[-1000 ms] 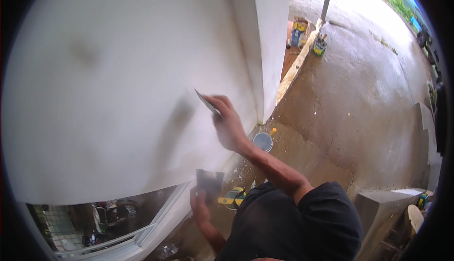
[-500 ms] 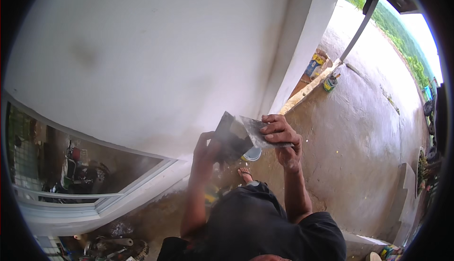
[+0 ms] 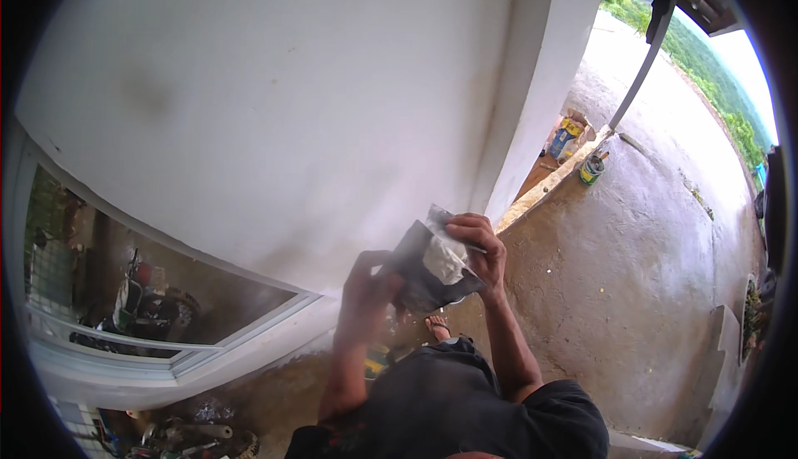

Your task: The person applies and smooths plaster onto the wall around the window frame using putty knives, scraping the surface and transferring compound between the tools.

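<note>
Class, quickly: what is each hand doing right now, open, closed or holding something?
Left hand: closed, holding a dark flat plate.
Right hand: closed, holding a thin scraper.

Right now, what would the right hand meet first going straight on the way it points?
Likely the dark plate in the left hand, with its white paste; depth between it and the right hand is unclear.

Daylight is admitted from the open upper right, where the sky [image 3: 744,54] and the far pavement [image 3: 608,62] are overexposed. The wall [image 3: 316,85] is softly lit, with a faint shadow cast low on it. The window [image 3: 158,293] is dimly rendered. The left hand [image 3: 368,286] is hazed and blurred. Straight edges are bowed; the corners are blacked out.
</note>
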The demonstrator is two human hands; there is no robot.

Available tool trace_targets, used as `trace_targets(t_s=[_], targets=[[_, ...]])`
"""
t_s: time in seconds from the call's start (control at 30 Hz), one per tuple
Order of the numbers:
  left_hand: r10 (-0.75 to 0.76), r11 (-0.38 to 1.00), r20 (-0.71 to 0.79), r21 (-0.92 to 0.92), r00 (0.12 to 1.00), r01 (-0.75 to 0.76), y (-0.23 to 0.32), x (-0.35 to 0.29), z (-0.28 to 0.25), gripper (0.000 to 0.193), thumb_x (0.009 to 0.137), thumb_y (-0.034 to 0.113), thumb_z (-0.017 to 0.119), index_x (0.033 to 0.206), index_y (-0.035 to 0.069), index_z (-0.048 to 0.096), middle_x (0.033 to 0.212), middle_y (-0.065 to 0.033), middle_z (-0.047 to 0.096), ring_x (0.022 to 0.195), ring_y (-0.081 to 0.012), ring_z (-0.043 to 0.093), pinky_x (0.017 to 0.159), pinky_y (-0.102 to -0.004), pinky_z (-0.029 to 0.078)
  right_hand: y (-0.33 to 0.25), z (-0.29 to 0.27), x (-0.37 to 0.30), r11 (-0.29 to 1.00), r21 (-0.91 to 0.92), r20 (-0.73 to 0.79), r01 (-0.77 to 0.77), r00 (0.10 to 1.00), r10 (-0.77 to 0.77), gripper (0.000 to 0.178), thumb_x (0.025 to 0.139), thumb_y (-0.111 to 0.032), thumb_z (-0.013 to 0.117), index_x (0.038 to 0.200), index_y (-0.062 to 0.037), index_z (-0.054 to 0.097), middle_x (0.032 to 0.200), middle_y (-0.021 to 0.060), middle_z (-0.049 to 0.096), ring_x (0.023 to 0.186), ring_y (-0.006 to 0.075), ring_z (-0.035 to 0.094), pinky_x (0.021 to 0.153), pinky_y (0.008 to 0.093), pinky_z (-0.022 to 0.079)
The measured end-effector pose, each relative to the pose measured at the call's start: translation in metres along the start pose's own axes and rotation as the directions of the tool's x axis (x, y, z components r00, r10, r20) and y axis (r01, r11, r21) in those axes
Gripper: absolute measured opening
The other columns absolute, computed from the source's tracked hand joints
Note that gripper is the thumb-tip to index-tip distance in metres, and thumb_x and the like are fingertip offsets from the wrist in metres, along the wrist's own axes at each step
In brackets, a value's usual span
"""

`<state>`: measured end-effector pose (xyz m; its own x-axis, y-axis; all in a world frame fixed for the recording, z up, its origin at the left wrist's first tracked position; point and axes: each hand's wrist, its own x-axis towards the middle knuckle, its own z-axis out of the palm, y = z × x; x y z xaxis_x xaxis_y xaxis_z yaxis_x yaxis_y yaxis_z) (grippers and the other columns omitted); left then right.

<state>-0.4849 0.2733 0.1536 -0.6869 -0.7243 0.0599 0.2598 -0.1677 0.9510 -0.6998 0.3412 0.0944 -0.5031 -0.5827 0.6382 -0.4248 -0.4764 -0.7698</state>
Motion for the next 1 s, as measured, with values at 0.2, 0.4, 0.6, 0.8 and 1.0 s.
trace_targets(t_s=[0.2,0.4,0.6,0.8,1.0], targets=[[0.018,0.996,-0.145,0.086,0.989,-0.006,-0.019,-0.003,-0.03,0.029,0.104,0.015,0.054,0.129,0.003,0.047,0.086,-0.0103,0.068,0.062,-0.0137,0.064,0.049,-0.026,0.048,-0.009,-0.017,0.002,0.496,0.815,-0.018,-0.3,0.842,0.539,0.021,0.099,-0.002,0.057,0.119,-0.0038,0.064,0.115,0.0059,0.069,0.108,0.0173,0.066,0.099,0.0367,0.051],[-0.149,0.989,-0.107,-0.017,0.983,0.148,-0.041,0.002,-0.019,0.026,0.104,0.014,0.055,0.127,0.005,0.049,0.086,-0.0091,0.068,0.061,-0.0129,0.064,0.047,-0.0251,0.048,-0.031,-0.027,0.031,0.293,0.851,0.145,-0.437,0.73,0.668,0.021,0.096,-0.007,0.06,0.117,-0.001,0.061,0.103,0.0071,0.069,0.094,0.0193,0.068,0.088,0.0359,0.057],[-0.178,0.981,0.032,-0.076,0.983,0.18,-0.037,0.012,-0.011,0.024,0.1,0.012,0.056,0.122,0.005,0.053,0.083,-0.0065,0.066,0.061,-0.0116,0.061,0.048,-0.0261,0.048,0.001,-0.022,0.039,0.197,0.774,0.302,-0.601,0.624,0.721,0.024,0.095,-0.005,0.058,0.118,-0.0013,0.061,0.098,0.0068,0.068,0.088,0.0192,0.068,0.082,0.034,0.057],[-0.237,0.972,-0.178,-0.048,0.955,0.232,-0.031,-0.005,-0.029,0.025,0.1,0.013,0.057,0.123,0.005,0.052,0.083,-0.0075,0.064,0.06,-0.0135,0.061,0.051,-0.0267,0.05,0.002,-0.003,0.044,0.47,0.675,0.143,-0.568,0.726,0.673,0.028,0.093,-0.005,0.06,0.121,0.0001,0.06,0.108,0.0083,0.066,0.099,0.0172,0.064,0.089,0.0324,0.052],[-0.108,0.987,-0.494,-0.161,0.863,0.031,-0.062,-0.013,-0.046,0.035,0.103,0.025,0.061,0.13,0.005,0.05,0.084,-0.0052,0.063,0.064,-0.0105,0.06,0.053,-0.0262,0.049,0.017,0.028,0.022,0.745,0.499,0.346,-0.443,0.89,0.297,0.032,0.09,0.002,0.059,0.122,0.0035,0.062,0.115,0.013,0.064,0.108,0.0252,0.061,0.097,0.0357,0.046]])
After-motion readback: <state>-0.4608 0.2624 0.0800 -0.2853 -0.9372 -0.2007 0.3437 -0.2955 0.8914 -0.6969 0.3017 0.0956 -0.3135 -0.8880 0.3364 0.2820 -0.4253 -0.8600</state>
